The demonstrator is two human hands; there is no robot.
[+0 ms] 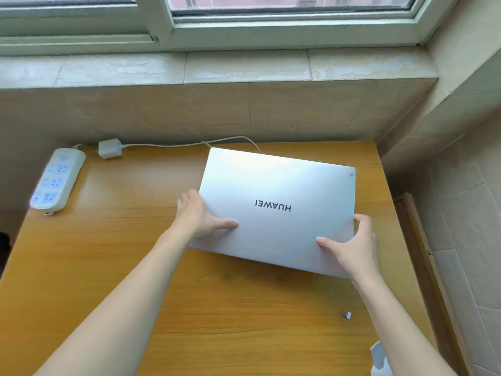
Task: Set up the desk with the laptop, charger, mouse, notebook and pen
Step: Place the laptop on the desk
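Laptop, silver and closed [276,210], sits at the centre right of the frame over the orange wooden desk [108,253]. I grip its near corners: my left hand [198,215] and right hand [352,245], thumbs on the lid. White charger block [109,148] lies upper left, beside a white power strip [57,181].

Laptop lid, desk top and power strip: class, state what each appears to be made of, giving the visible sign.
Laptop lid: likely brushed or matte metal; silver-grey with a soft, broad sheen. Could be painted plastic.
Desk top: wood or wood-look laminate, glossy; orange-brown grain lines and window glare.
Power strip: white moulded plastic, smooth rounded edges.
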